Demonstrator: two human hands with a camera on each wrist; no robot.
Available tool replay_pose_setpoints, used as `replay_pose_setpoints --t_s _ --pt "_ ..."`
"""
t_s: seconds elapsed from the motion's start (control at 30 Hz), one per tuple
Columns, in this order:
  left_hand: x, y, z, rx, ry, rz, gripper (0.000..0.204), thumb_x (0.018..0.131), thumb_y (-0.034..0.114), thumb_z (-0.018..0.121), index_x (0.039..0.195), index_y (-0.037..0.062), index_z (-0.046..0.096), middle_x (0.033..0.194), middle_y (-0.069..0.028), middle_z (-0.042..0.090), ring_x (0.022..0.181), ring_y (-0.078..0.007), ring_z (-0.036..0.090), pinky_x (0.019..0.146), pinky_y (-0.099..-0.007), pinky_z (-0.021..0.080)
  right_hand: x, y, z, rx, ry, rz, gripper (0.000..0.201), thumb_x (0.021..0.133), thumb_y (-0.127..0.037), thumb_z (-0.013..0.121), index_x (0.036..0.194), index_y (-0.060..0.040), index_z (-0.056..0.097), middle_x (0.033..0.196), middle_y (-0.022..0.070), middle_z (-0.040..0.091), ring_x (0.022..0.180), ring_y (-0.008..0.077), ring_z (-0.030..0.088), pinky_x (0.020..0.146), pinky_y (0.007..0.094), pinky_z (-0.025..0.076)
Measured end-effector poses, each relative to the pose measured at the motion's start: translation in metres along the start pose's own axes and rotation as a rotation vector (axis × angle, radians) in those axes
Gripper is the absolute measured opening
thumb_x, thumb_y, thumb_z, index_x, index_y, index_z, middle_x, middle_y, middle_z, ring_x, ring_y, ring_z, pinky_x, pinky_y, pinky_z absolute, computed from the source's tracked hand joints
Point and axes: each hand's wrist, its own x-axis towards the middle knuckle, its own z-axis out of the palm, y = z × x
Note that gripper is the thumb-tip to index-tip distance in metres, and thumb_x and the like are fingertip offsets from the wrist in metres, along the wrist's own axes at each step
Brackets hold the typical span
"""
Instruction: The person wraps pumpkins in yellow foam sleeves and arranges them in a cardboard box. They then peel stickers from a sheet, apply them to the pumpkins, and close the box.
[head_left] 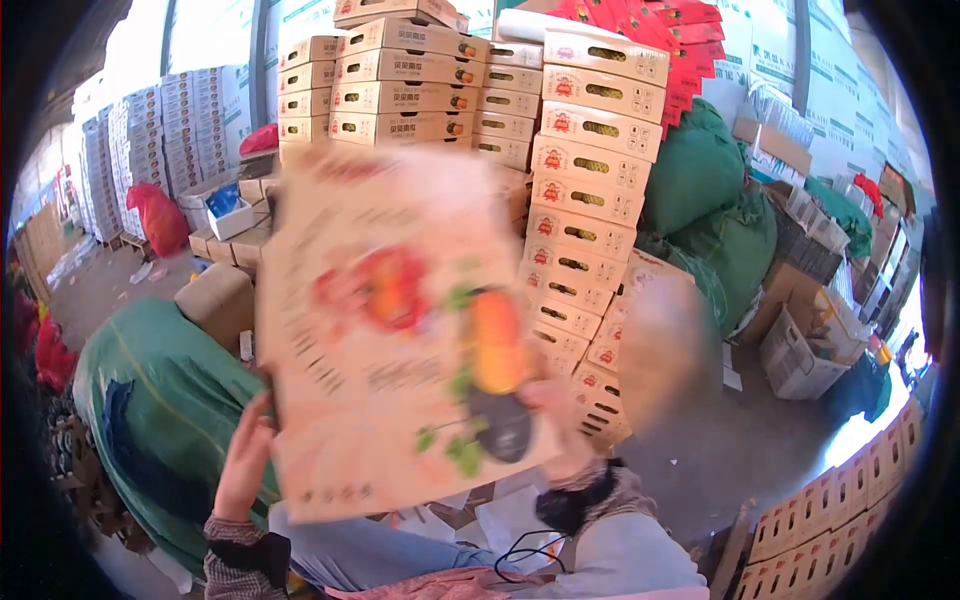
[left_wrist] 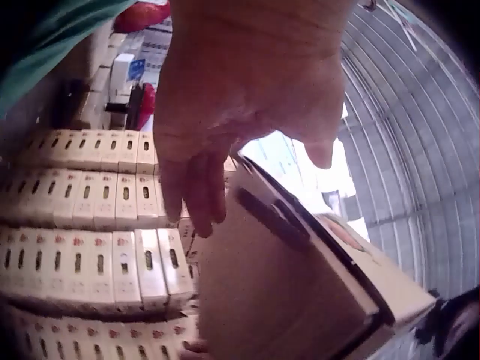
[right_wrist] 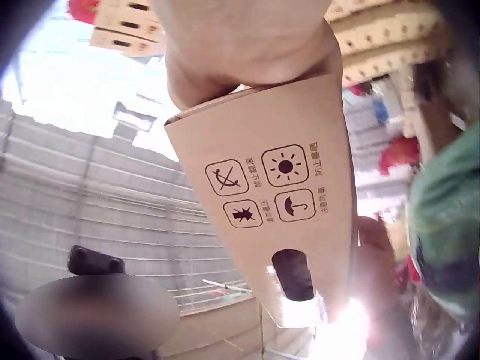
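Note:
A printed cardboard box (head_left: 400, 330) with pumpkin pictures on its lid is held up tilted before the lap, blurred in the head view. The right hand (head_left: 562, 435) grips its right edge; in the right wrist view this hand (right_wrist: 247, 45) wraps over the box's edge, above a side panel (right_wrist: 285, 187) with handling symbols and a handle slot. At the left edge is the left hand (head_left: 247, 465), its fingers extended. In the left wrist view the left hand (left_wrist: 247, 82) has fingers beside the box's corner (left_wrist: 270, 262) and the thumb spread apart from it.
Tall stacks of similar boxes (head_left: 590, 180) stand ahead, with more rows (head_left: 830, 520) at the lower right. Large green sacks (head_left: 160, 410) lie at the left and more green sacks (head_left: 710, 200) at the right. A white crate (head_left: 800, 360) stands on the floor (head_left: 700, 450).

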Motion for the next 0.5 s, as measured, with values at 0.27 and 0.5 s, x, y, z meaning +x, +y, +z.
replay_pose_setpoints --t_s 0.27,0.5 --pt "-0.029 -0.126 -0.048 1.048 -0.314 -0.624 0.082 0.07 0.069 0.066 0.116 0.001 0.064 0.106 -0.0242 0.064 0.098 -0.035 0.063 0.088 -0.0374 0.049 -0.053 -0.208 -0.144 -0.227 0.375 -0.777 0.049 0.08 -0.02 0.055 0.126 -0.0032 0.053 0.114 0.0108 0.062 0.103 0.0253 0.062 0.088 0.0387 0.051" --pt "-0.037 -0.088 -0.01 1.013 -0.233 -0.622 0.075 0.07 0.067 0.067 0.114 0.0058 0.067 0.107 -0.0228 0.059 0.108 -0.0373 0.057 0.094 -0.0388 0.046 -0.057 -0.278 -0.239 -0.564 0.469 -0.438 0.055 0.088 -0.036 0.052 0.132 -0.0037 0.048 0.128 0.0107 0.056 0.117 0.0264 0.055 0.1 0.0408 0.045"
